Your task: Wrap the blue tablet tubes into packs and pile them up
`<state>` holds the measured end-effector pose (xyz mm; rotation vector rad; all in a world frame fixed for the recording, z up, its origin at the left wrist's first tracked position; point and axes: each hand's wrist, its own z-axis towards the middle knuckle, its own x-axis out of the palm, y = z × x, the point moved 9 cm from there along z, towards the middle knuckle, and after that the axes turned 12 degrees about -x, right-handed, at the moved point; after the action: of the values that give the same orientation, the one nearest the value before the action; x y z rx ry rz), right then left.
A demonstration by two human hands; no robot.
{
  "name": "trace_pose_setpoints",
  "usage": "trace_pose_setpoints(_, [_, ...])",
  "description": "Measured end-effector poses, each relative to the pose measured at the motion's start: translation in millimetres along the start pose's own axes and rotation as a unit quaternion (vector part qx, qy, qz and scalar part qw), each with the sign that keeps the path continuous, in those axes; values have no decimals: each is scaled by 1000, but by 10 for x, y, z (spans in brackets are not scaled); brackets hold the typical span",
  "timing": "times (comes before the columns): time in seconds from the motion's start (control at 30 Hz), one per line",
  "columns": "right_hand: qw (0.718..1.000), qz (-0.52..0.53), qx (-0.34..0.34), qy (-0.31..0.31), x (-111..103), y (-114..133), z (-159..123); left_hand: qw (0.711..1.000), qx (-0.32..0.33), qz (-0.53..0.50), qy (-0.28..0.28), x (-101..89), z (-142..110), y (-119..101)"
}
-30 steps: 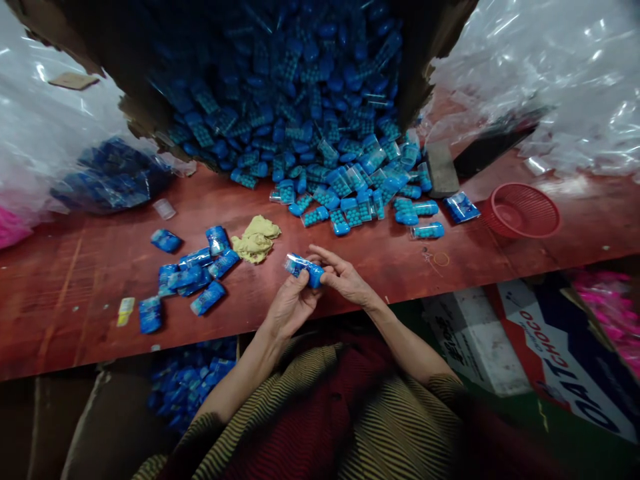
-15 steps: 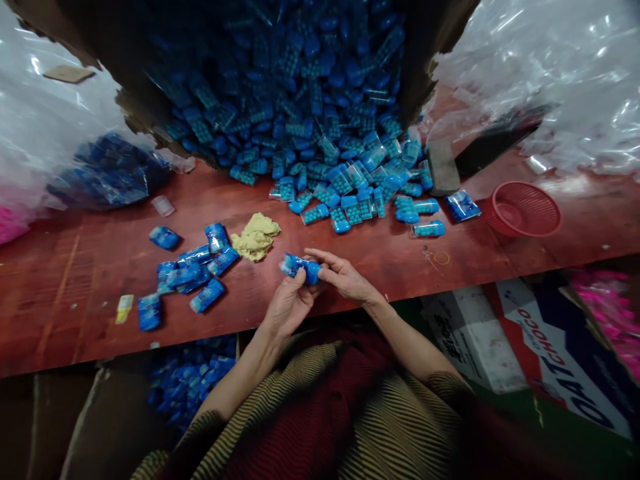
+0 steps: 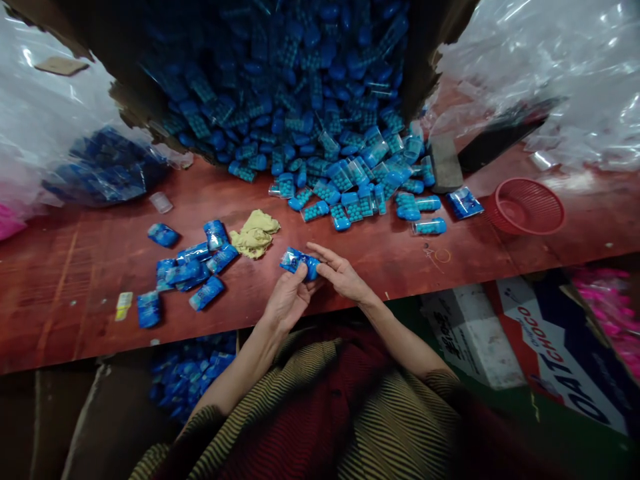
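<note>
- A blue wrapped bottle is held above the counter, near the middle of its near edge.
- It is gripped by the left hand, thumb pressed on top, fingers curled beneath.
- Its right end is pinched by the right hand, partly closed, index finger extended.
- Wrapped blue packets are clustered toward the counter's near left corner, beside a yellow-green lump.
- Clear-sided bottles are heaped toward the far edge.

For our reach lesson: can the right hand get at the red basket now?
Probably yes, though the right hand is at the blue packet: mostly bare tabletop lies between hand and red basket.
</note>
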<state>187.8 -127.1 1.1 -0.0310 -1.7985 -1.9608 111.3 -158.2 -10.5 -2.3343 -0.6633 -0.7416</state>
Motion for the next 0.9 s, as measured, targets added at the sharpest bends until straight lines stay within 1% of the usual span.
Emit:
trace_pose_setpoints(0.1, [999,42,12,-6,-38,-57,13,1000,-14,8,17,12,-23,-7])
trace_pose_setpoints(0.2, [999,36,16,-8,-36,-70,21,999,-28,3,17,-15,-8,20])
trace_pose_setpoints(0.3, [999,-28,15,-30,-47,-63,7,1000,3,-18,-17,-107,27,-8])
trace_pose_setpoints(0.37, [995,-86,0,-54,-65,-22,-10,998,33,-34,-46,-170,42,-41])
trace_pose_setpoints(0.43, [991,-115,-17,-71,-65,26,-25,996,50,-44,-63,-200,50,-53])
trace_pose_setpoints(0.5, [992,-99,-16,-76,-55,30,-32,996,47,-44,-64,-195,53,-43])
trace_pose_setpoints(0.6, [996,-46,19,-74,-61,-40,-35,998,20,-34,-52,-167,38,-22])
trace_pose_setpoints(0.73, [995,4,38,-88,-98,-107,-31,1000,-15,-13,-12,-88,3,-37])
trace_pose_setpoints(0.8, [996,17,36,-85,-84,-110,-22,1000,-17,-6,0,-59,-9,-56])
trace_pose_setpoints(0.9, [998,10,28,-63,-30,-80,-5,1000,-1,-3,-9,-56,-17,-71])
